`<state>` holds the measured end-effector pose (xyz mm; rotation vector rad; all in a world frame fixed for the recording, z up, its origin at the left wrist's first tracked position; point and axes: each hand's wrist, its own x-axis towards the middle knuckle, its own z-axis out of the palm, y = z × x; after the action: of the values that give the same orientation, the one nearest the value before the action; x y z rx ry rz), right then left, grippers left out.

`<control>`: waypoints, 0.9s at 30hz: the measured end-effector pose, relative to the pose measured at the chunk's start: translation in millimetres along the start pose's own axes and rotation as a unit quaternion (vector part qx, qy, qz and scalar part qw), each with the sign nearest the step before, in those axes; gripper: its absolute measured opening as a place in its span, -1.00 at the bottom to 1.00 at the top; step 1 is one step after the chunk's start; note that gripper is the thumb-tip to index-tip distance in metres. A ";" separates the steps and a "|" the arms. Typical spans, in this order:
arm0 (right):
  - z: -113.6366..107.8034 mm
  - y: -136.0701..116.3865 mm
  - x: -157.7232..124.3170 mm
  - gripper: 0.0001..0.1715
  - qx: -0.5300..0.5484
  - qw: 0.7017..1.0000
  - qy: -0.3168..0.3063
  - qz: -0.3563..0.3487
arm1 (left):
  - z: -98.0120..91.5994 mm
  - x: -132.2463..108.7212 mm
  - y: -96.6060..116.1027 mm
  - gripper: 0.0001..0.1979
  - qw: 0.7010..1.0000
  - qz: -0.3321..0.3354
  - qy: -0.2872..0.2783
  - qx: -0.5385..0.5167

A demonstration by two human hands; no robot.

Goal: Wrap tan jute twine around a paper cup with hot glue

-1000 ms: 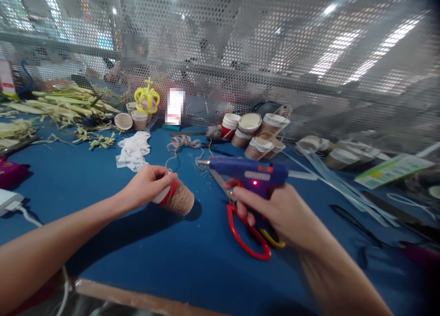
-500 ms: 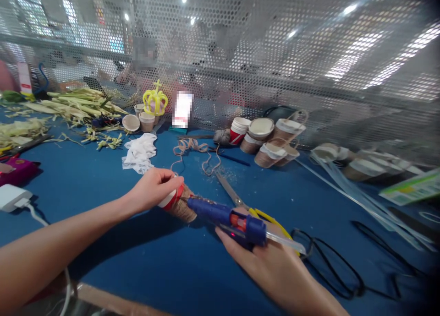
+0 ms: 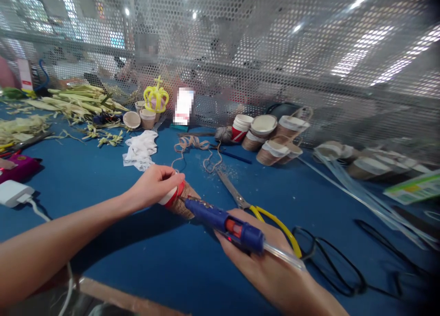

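My left hand (image 3: 154,185) grips the rim of a red-and-white paper cup (image 3: 177,199) lying on its side on the blue table (image 3: 144,256), its body wrapped in brown twine. My right hand (image 3: 271,261) holds a blue glue gun (image 3: 227,223) with a clear glue stick out the back. The gun's nozzle touches the twine-wrapped side of the cup. A red light glows on the gun. Loose brown twine (image 3: 192,146) trails from the cup toward the back.
Yellow-handled scissors (image 3: 254,206) lie just beyond my right hand, with a black cable (image 3: 326,261) to their right. Several twine-wrapped cups (image 3: 271,137) stand ahead by a perforated metal screen (image 3: 275,55). White cloth (image 3: 140,149), green leaves (image 3: 75,103), a yellow crown (image 3: 156,96) and a white charger (image 3: 13,192) lie at left.
My right hand brought the glue gun down and left from above the scissors until its nozzle met the cup. My left hand kept hold of the cup.
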<state>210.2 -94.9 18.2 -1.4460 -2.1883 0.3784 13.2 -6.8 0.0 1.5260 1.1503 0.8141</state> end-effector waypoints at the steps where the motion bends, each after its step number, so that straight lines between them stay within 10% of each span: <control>1: 0.0 0.2 -0.2 -0.85 -0.001 1.000 -0.001 -0.005 | 0.0 0.1 -0.1 -0.69 1.000 0.001 -0.001 0.000; 27: 2.4 3.1 -1.6 -0.86 -0.002 1.000 -0.006 -0.002 | 0.6 -0.4 -3.6 -0.68 1.000 0.005 0.001 0.006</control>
<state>211.9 -95.0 14.3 -1.4441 -2.2025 0.3814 12.6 -7.3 -3.6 1.5414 1.1516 0.8167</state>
